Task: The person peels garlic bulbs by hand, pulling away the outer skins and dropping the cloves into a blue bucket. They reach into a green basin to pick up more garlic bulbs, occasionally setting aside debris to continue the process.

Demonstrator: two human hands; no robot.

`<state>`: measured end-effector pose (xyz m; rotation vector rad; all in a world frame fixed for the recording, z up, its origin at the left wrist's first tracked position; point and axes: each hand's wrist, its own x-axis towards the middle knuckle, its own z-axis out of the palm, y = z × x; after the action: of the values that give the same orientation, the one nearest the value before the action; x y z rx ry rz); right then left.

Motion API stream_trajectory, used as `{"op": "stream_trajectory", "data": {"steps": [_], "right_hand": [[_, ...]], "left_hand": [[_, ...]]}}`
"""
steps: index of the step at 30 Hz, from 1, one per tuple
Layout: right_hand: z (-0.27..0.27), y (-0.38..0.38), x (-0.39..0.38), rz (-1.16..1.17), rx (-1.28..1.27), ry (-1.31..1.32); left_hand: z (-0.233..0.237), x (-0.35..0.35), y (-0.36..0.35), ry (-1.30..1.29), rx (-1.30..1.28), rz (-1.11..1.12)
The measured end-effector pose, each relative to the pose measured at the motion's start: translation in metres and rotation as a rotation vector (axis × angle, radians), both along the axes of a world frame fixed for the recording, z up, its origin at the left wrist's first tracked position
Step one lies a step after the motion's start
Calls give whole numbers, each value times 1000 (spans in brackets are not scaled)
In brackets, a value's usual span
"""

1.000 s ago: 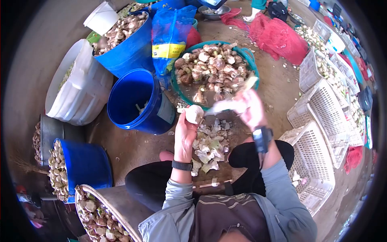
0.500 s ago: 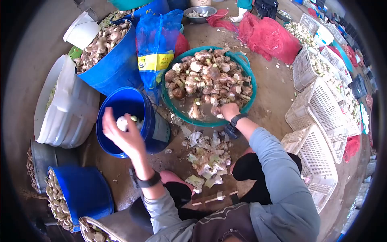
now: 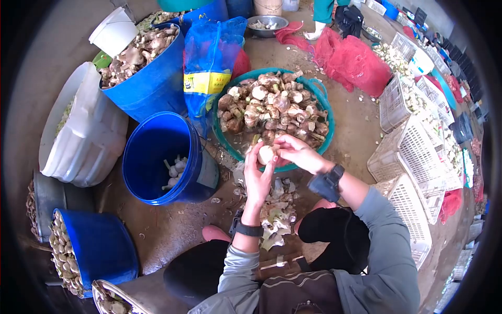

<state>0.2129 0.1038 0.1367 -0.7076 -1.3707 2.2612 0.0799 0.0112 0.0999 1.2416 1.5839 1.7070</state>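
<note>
A whitish garlic bulb (image 3: 266, 154) is held between both hands over the near rim of the green basin (image 3: 328, 137). My left hand (image 3: 256, 175) has its fingers closed round the bulb's left side. My right hand (image 3: 299, 153) pinches at its right side; the fingertips partly hide what they grip. Brown-skinned garlic bulbs (image 3: 280, 104) are heaped in the basin, with murky water at its near side. Several white bulbs (image 3: 178, 168) lie inside the blue bucket (image 3: 157, 133) on the left. Peeled skins (image 3: 277, 214) are scattered on the floor between the feet.
Blue tubs (image 3: 151, 78) of brown bulbs and a large white container (image 3: 86, 133) stand left. A tipped blue bucket (image 3: 107, 251) lies lower left. White crates (image 3: 413, 152) line the right. Red netting (image 3: 353, 63) lies behind the basin. Another person's white boot (image 3: 316, 31) shows at the top.
My left hand has moved from over the blue bucket, where a white bulb was by its fingers, to the basin's near edge. My right hand has lifted from the basin, and a bulb is now between both hands.
</note>
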Motion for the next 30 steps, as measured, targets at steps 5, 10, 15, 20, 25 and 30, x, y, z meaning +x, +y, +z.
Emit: {"op": "stream_trajectory", "data": {"steps": [5,10,15,20,25,30], "right_hand": [[54,-42,5,-194,1152,-314],[65,-59,18,-187,1036,-291],[87,-73,30,-144,1116,-231],[109,-95,43,-95,1447,-290],[78,-122,50,-241,1269,-268],[69,-119,49,-357,1078,-210]], "left_hand": [[49,14,-33,409,-23,160],[67,26,-60,549,66,151],[83,38,-78,654,42,128],[92,44,-92,769,113,88],[89,52,-108,760,80,18],[96,53,-117,677,47,-52]]}}
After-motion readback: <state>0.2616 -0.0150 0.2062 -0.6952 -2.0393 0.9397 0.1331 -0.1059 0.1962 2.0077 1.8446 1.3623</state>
